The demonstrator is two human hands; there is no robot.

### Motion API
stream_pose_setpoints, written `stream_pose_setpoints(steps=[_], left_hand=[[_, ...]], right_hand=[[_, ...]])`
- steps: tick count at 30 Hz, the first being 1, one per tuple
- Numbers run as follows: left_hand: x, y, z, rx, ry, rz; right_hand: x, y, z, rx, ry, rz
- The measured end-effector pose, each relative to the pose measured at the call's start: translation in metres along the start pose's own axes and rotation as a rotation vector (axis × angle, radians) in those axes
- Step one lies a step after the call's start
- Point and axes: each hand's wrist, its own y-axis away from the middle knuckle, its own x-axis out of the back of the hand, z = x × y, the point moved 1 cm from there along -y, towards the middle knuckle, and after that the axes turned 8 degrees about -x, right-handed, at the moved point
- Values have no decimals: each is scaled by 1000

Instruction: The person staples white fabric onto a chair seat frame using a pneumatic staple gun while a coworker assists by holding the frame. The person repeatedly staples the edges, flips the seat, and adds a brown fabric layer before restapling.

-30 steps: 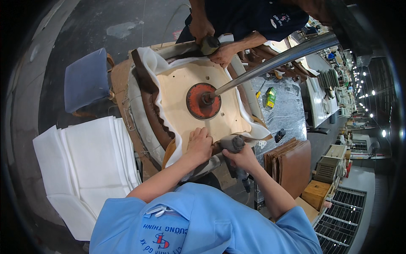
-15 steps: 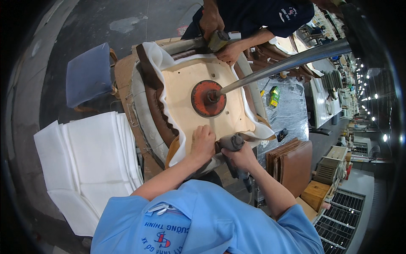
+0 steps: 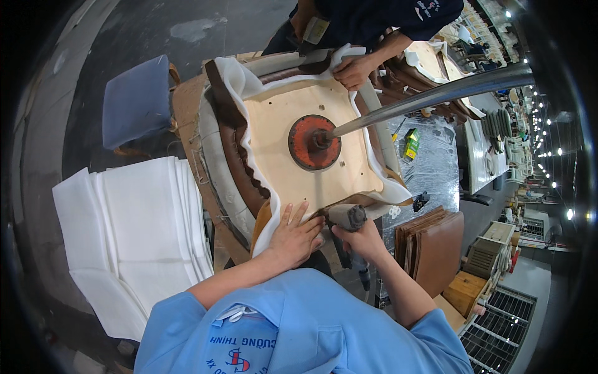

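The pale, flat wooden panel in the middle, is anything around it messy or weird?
Yes, a bit: the soft white padding and wrinkled brown leathery cover stick out unevenly along the left edge of the pale, flat wooden panel. They look rumpled, perhaps just loose; I see no clear damage.

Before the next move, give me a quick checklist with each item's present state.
1. Grey tool in the right hand: ok, gripped below its head.
2. Left hand on the wooden panel: ok, spread at the near edge.
3. Left fingers well clear of the tool's nose: not ok, they lie close beside it.
4. Red disc on the panel: ok, near its middle.
5. Co-worker's hand away from the grey tool: ok, at the far edge.
6. Tool's nose touching the edge: cannot tell.
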Motion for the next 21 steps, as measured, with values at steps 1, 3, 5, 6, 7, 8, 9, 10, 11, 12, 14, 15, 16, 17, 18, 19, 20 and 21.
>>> stream_pose_setpoints(steps=[1,3,5,6,7,8,9,10,11,12,14,15,16,17,18,19,20,21], left_hand=[[-1,-2,1,16,-8,0],[-1,-4,2,35,5,3],[-3,-6,2,49,9,9],[-4,-6,3,55,7,15],[-4,-7,4,57,5,21],[-4,-8,4,59,12,18],[-5,-7,5,61,19,16],[-3,-8,5,67,23,15],[-2,-9,6,81,29,-5],[-1,-11,6,95,35,-26],[1,-14,10,106,34,-46],[2,-16,11,107,27,-47],[2,-17,11,103,15,-43],[2,-17,13,100,12,-39],[1,-17,14,96,10,-34],[-2,-16,14,98,9,-27],[-4,-16,14,83,2,3],[-6,-15,12,69,-5,32]], right_hand=[[0,0,-2,6,-2,-3],[1,1,-7,13,6,-10],[2,2,-13,13,23,-17],[1,0,-11,10,26,-14],[1,-1,-10,8,29,-9],[1,-2,-10,5,32,-4],[3,-2,-9,-10,56,0],[3,0,-16,-21,81,1],[4,0,-20,-32,106,2],[3,-3,-21,-16,112,8],[3,-4,-21,16,121,26],[4,-5,-20,-2,119,25],[6,-7,-22,-13,116,30],[7,-7,-22,-24,112,34],[9,-6,-18,-18,113,21],[10,-6,-16,-11,119,4],[11,-4,-14,-5,126,-12],[12,-2,-12,18,119,-15]])
